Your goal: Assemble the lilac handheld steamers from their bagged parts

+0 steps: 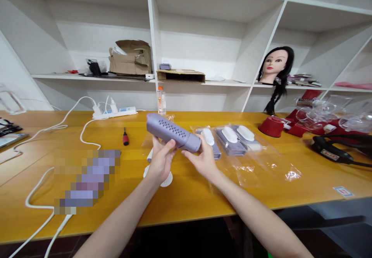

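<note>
plainly, both hands are closed around one purple device (pixel 174 133), held up over the wooden table (pixel 188 196). the left hand (pixel 162 159) grips it from below, thumb against the near edge; its other fingers pass mostly behind the body and can't be made out. the right hand (pixel 205 160) wraps the right end, and its fingertips on the far side are hidden too. the device tilts, left end higher, with a patch of dark holes in view — its underside doesn't show.

below it, a white disc (pixel 167 180) is partly covered by the left wrist, and a small pale piece (pixel 149 156) near it is mostly blocked by that hand. just beyond the right hand, three purple units (pixel 231 135) with white oval tops lie in clear plastic; that hand overlaps the nearest one, and glare on the wrapping muddles the edges.

on the left, a pixelated patch hides a purplish object (pixel 97 172) — its real shape can't be told, though a white cable (pixel 61 227) leads up to it. a red-and-black screwdriver (pixel 125 139) lies between it and the device, farther back. black strapped gear (pixel 322 147) is cut off at the right edge, and the clear plastic parts (pixel 325 112) behind it are too jumbled to separate.
</note>
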Demonstrator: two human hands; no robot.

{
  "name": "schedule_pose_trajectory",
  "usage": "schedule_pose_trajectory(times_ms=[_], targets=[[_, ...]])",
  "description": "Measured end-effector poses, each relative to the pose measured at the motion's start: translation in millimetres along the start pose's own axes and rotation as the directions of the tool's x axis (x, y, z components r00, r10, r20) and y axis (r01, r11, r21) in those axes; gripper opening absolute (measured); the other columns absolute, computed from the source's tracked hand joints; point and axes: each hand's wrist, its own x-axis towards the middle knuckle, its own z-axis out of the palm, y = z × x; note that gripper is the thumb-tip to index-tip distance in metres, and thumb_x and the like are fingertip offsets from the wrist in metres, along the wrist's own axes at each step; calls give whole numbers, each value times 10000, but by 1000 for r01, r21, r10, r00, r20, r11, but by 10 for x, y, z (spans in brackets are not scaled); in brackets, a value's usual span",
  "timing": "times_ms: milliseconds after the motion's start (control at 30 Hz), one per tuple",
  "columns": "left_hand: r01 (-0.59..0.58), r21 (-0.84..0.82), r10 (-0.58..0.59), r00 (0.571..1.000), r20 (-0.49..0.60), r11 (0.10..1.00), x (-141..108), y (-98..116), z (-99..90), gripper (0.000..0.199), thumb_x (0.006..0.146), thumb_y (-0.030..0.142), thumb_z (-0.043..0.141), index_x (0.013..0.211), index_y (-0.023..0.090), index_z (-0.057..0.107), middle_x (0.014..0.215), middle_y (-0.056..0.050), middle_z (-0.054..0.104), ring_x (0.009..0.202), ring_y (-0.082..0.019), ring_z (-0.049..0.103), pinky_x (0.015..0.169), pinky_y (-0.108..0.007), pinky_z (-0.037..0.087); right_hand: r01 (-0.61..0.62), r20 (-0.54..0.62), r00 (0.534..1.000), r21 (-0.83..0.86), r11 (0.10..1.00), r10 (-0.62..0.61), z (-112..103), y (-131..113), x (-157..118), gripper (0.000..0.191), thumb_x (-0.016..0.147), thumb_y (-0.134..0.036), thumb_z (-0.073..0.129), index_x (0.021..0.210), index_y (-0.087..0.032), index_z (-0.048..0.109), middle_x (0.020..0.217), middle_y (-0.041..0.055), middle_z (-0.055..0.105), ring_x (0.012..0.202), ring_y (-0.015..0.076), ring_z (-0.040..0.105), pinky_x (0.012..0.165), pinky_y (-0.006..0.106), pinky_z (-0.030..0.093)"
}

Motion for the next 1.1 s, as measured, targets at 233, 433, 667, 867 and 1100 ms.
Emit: schedule_pose_trajectory(times_ms=[233, 433, 667, 867, 1100], targets=[[115, -206, -110, 993, 36, 972, -5, 121, 30, 381, 737, 311, 595, 1087, 164, 558, 1022, -94, 671, 1052, -254, 585, 926, -397, 446, 435, 134, 898, -417, 798, -419, -32, 9, -64, 641, 747, -85, 546, 1321, -252, 317, 1328, 142, 372, 1265, 259, 386, 978, 451, 433], [52, -217, -31, 995, 100, 975, 1, 171, 27, 527, 624, 166, 545, 1149, 203, 536, 1117, -65, 649, 1083, -285, 569, 958, -463, 425, 134, 155, 983, -282, 950, -92, 36, -200, -53, 1120, 512, -392, 806, 1396, -247, 133, 1370, 149, 346, 1256, 309, 377, 954, 497, 433], [65, -135, -42, 985, 168, 989, -48, 97, 17, 573, 532, 162, 532, 1100, 225, 567, 1125, -40, 640, 1135, -310, 528, 977, -476, 408, 27, 129, 992, -307, 951, 13, 65, -214, -78, 975, 561, -426, 769, 1328, -222, 202, 1333, 163, 383, 1233, 319, 415, 978, 519, 391], [82, -91, -62, 977, 202, 992, -39, 48, -35, 523, 534, 190, 521, 1052, 207, 587, 1080, -41, 654, 1136, -314, 524, 967, -472, 414, -17, 150, 986, -325, 945, 70, 44, -239, -84, 949, 569, -426, 768, 1296, -197, 203, 1308, 179, 377, 1211, 319, 432, 961, 506, 410], [49, -108, -31, 986, 166, 993, -61, 24, -33, 516, 537, 173, 525, 1048, 223, 582, 1068, -36, 660, 1120, -304, 537, 926, -444, 453, 3, 132, 990, -361, 932, 48, 52, -234, -115, 972, 580, -377, 756, 1318, -200, 149, 1328, 200, 310, 1211, 326, 422, 935, 512, 425]])
